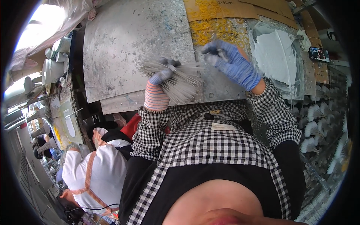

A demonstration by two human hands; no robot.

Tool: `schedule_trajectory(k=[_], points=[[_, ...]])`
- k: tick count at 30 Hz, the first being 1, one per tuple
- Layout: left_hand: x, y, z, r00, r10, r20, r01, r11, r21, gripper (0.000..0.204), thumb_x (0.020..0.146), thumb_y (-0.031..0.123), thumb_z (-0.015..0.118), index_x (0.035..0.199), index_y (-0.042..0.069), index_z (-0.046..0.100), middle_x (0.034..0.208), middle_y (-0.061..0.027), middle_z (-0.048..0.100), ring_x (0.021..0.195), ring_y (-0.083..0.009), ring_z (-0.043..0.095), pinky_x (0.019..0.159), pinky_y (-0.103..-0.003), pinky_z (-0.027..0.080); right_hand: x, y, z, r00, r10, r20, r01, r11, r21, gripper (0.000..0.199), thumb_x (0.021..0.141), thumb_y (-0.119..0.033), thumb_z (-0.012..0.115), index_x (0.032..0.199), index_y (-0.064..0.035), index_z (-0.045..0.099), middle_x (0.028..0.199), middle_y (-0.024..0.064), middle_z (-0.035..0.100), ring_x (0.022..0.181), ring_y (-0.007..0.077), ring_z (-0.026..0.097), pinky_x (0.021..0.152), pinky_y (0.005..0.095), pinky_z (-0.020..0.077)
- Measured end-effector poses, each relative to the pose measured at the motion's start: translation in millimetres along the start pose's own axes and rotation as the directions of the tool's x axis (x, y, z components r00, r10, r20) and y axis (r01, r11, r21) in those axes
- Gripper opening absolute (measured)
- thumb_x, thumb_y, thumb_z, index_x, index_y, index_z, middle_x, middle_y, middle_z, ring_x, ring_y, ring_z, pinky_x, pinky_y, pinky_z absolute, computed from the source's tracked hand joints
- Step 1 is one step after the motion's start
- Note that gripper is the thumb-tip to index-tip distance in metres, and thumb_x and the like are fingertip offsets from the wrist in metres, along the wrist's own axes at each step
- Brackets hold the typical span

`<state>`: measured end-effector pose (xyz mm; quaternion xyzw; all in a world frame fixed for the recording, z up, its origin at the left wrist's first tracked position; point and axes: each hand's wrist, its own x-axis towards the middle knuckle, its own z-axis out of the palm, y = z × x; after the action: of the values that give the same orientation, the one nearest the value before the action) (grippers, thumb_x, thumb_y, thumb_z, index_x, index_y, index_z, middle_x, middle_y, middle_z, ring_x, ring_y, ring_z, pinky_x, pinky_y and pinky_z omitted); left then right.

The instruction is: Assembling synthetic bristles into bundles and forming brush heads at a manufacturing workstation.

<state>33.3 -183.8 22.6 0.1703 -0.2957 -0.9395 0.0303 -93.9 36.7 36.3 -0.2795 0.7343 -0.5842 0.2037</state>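
Observation:
My left hand (160, 80), in a striped glove with grey fingertips, grips a fanned bundle of thin grey-white sticks (176, 77) over the scuffed metal work sheet (127, 45). My right hand (230, 62), in a blue knit glove, is raised just to the right of the bundle, its fingers pinched on what looks like one thin stick (215, 47). Yellow rubber bands (210, 30) lie scattered just beyond the right hand. Checked sleeves cover both forearms.
Brown cardboard (225, 9) with more yellow bands lies at the far edge. A tray of white paste (277, 52) sits to the right, a phone (319, 54) past it. Finished white fan-shaped bundles (318, 123) fill racks at right. A person in white (97, 172) sits at left.

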Motion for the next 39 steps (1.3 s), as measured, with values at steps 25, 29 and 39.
schedule_trajectory(k=[25,29,39], points=[[-29,-57,-5,0.901,-0.428,-0.067,0.433,0.895,0.107,0.060,0.075,0.018,0.080,0.128,0.005,0.055,0.114,-0.0109,0.066,0.108,-0.0278,0.065,0.098,-0.045,0.054,-80,3,8,0.885,0.317,0.342,-0.389,0.906,0.166,0.048,0.075,-0.033,0.086,0.106,-0.0013,0.067,0.093,0.0033,0.066,0.087,0.0097,0.060,0.079,0.0263,0.0497],[-33,-59,-4,0.880,-0.466,-0.089,0.465,0.885,-0.028,0.055,0.079,0.017,0.078,0.128,0.007,0.056,0.114,-0.0094,0.065,0.113,-0.0270,0.062,0.100,-0.045,0.052,-79,6,1,0.817,0.367,0.445,-0.480,0.860,0.171,0.050,0.075,-0.035,0.086,0.107,-0.0021,0.067,0.091,0.0036,0.067,0.086,0.0125,0.061,0.080,0.0283,0.0496],[-24,-45,-10,0.972,-0.235,-0.032,0.223,0.951,-0.215,0.030,0.082,0.017,0.074,0.109,0.010,0.062,0.099,-0.0049,0.062,0.109,-0.0268,0.057,0.103,-0.046,0.046,-91,16,-12,0.814,0.422,0.399,-0.560,0.752,0.347,0.036,0.085,-0.034,0.079,0.102,-0.0042,0.066,0.079,0.0015,0.064,0.059,0.0099,0.060,0.055,0.0202,0.0485]])
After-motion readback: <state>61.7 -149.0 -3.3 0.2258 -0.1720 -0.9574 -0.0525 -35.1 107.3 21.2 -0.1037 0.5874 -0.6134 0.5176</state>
